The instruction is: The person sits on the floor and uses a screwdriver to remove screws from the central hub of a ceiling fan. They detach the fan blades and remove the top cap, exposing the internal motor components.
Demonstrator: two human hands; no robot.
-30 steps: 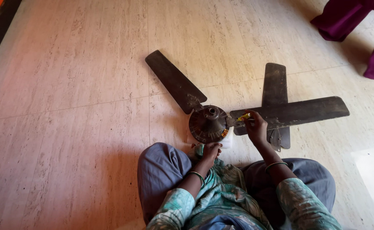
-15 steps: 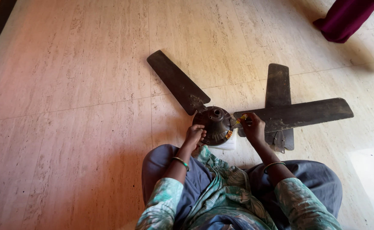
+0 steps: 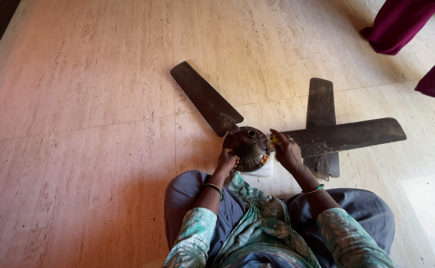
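Head view: a ceiling fan motor hub (image 3: 247, 148) lies on the tiled floor (image 3: 78, 99) just in front of the seated person's crossed legs. One dark blade (image 3: 205, 98) runs from the hub to the far left, and another blade (image 3: 349, 135) reaches out to the right. A third blade (image 3: 321, 116) lies loose under that one, pointing far, not joined to the hub as far as can be seen. So two blades look attached and the loose one appears left to do.

The left hand (image 3: 226, 161) rests on the hub's near left edge, fingers curled against it. The right hand (image 3: 287, 151) sits at the root of the right blade, its fingers pinching a small yellow tool (image 3: 273, 142) against the joint. A white sheet (image 3: 264, 168) peeks from under the hub.

Compared with a second ago, the left hand has moved from the lap up to the hub; the right hand stays at the joint. Purple cloth (image 3: 401, 22) hangs at the far right.
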